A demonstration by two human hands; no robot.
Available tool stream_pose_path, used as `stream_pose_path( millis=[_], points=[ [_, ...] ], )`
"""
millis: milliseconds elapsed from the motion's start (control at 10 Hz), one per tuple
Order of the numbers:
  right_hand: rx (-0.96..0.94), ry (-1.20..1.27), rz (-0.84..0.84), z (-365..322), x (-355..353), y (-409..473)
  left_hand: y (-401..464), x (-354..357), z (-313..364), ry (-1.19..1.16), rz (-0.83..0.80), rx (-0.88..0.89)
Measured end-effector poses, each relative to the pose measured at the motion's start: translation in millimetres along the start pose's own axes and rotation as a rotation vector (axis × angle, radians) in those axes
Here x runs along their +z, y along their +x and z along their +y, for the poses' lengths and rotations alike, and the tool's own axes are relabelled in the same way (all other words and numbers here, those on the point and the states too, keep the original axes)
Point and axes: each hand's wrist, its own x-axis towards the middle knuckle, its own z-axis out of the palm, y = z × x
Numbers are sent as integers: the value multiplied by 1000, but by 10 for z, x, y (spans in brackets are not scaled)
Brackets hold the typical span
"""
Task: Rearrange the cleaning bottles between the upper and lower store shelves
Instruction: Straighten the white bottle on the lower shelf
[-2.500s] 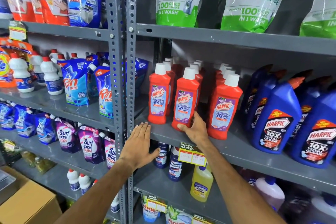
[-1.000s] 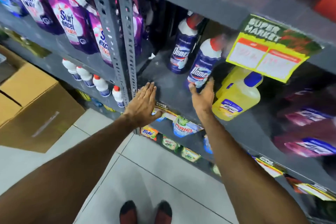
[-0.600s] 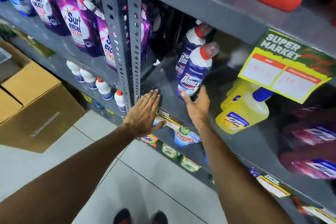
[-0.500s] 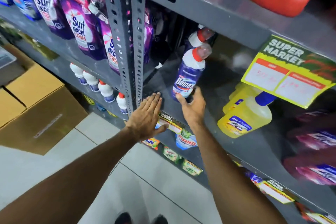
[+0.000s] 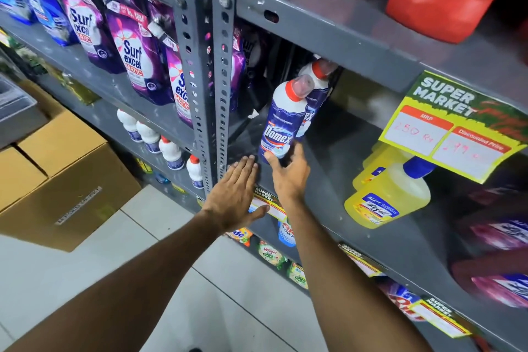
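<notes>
Right hand point(image 5: 288, 177) grips the base of the front Domex bottle point(image 5: 281, 123), thumb on the label side and fingers wrapped round the far side.

That blue bottle with the red-and-white cap stands near the front edge of the lower shelf point(image 5: 337, 180), just right of the grey perforated upright point(image 5: 204, 66), and it leans a little to the right. A second Domex bottle point(image 5: 317, 86) stands touching it, just behind. Left hand point(image 5: 235, 194) lies flat and open on the shelf edge, fingers together, holding nothing, just left of the gripped bottle. A yellow bottle point(image 5: 391, 194) lies tilted farther right on the same shelf, under a hanging price tag point(image 5: 451, 126). Orange-red bottles point(image 5: 445, 0) stand on the upper shelf point(image 5: 328, 20).
</notes>
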Motion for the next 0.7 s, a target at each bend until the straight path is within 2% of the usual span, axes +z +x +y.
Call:
stream_pose_path(
  millis=[500, 600, 700],
  points=[
    [35, -46, -5, 30, 8, 13, 0, -97, 33, 34, -105, -17],
    [68, -1, -12, 8, -32, 2, 31, -213, 13, 28, -182, -4],
    [76, 84, 32, -169, -168, -137, -3, -478, -7, 17, -169, 15]
  ],
)
